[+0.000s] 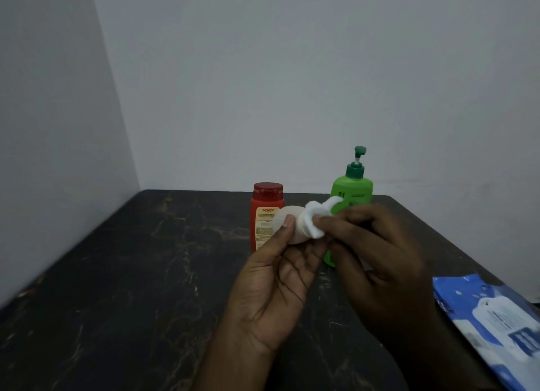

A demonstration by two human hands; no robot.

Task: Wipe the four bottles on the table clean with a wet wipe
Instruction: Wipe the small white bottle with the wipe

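Tabletop (117,273): dark stone-look, matt, pale veining. Red bottle (264,212), green pump bottle (353,192): smooth plastic, slight sheen. Wipe (314,215): soft white cloth. Wipes pack (496,326): glossy blue film.

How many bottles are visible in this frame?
3. A red bottle stands at the back of the table, a green pump bottle stands right of it, and a small white bottle is held in the left hand. A fourth may be hidden or out of frame.

Table (122,273), red bottle (264,203), green bottle (355,192), pack (496,326)
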